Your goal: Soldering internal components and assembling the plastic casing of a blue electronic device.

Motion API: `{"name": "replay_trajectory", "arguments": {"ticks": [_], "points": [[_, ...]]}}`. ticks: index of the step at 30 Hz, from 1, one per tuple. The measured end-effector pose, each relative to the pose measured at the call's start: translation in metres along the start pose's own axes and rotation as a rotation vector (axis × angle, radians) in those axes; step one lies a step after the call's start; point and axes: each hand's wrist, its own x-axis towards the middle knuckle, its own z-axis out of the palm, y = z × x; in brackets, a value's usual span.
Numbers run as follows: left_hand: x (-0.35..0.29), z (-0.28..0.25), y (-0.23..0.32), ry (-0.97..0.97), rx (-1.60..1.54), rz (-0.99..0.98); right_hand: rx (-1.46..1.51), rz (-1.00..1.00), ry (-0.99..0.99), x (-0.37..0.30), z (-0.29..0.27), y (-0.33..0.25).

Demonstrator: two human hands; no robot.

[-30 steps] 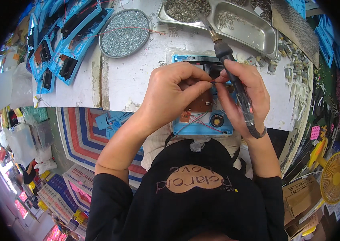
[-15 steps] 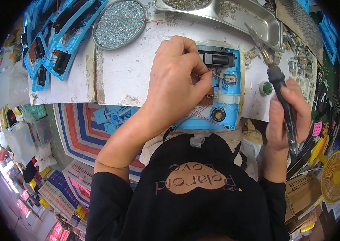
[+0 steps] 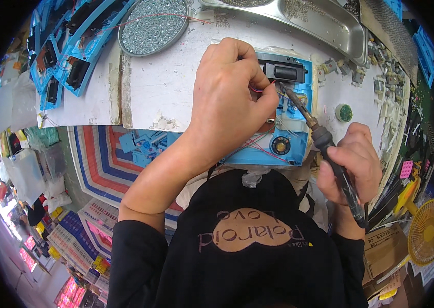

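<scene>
A blue plastic housing (image 3: 297,139) lies on the white bench in front of me, holding a black block (image 3: 284,73), a round black part with a gold centre (image 3: 280,146) and thin wires. My left hand (image 3: 224,97) is over its left side, thumb and finger pinched on a thin red wire near the black block; the fingertips partly hide the wire. My right hand (image 3: 358,167) grips the dark handle of a soldering iron (image 3: 336,167). The iron's tip points up and left into the housing, close beside my left fingertips. Whether it touches the wire cannot be made out.
A round dish of small metal screws (image 3: 152,28) stands at the far left beside stacked blue housings (image 3: 81,61). At the back is a metal tray (image 3: 324,23). A small green round pot (image 3: 343,113) and loose switch-like parts (image 3: 358,74) lie right; a yellow fan (image 3: 429,231) stands lower right.
My right hand has brought the soldering iron left and down, from beside the metal tray to the housing near my left fingertips. The left hand keeps its pinch and has shifted only slightly.
</scene>
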Motion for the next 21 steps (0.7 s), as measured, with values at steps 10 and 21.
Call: {"name": "replay_trajectory", "arguments": {"ticks": [10, 21], "points": [[0.0005, 0.0002, 0.0018, -0.003, 0.015, -0.016, -0.017, -0.01, 0.015, 0.0031, 0.0058, 0.0021], [-0.0013, 0.0016, 0.0051, -0.006, -0.019, -0.08, -0.057, -0.031, -0.016, 0.0014, 0.001, 0.0046]]}}
